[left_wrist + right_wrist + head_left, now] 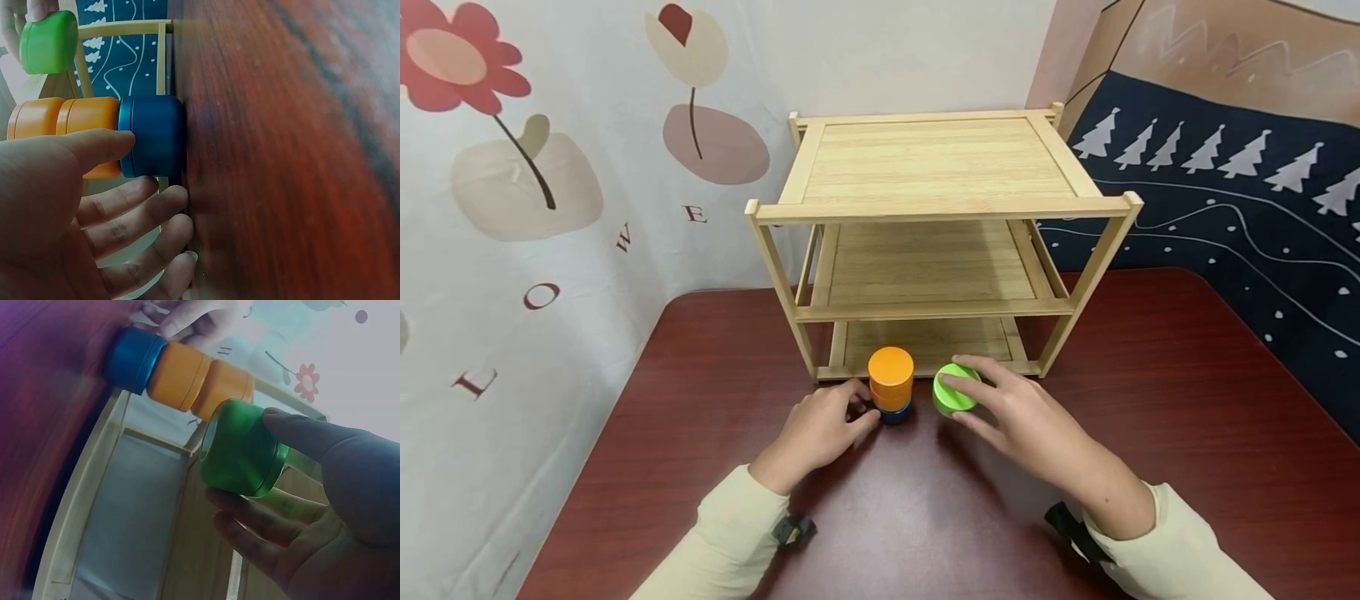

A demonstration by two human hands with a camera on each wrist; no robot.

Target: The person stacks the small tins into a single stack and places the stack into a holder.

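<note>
A blue round tin (156, 136) stands on the table with two orange tins stacked on it, the lower orange tin (178, 375) and the upper orange tin (891, 367). My left hand (823, 425) is at the left side of this stack. Its thumb lies against the blue tin and its other fingers curve loosely beside it, not wrapped round it. My right hand (1011, 408) grips a green tin (240, 450) between thumb and fingers. This tin is up off the table, to the right of the stack and apart from it.
A wooden shelf rack (943, 312) with three levels stands right behind the tins on the dark red table (700, 375). A white printed cloth (587, 167) hangs at the left and back, and a dark blue one with trees (1225, 208) at the right.
</note>
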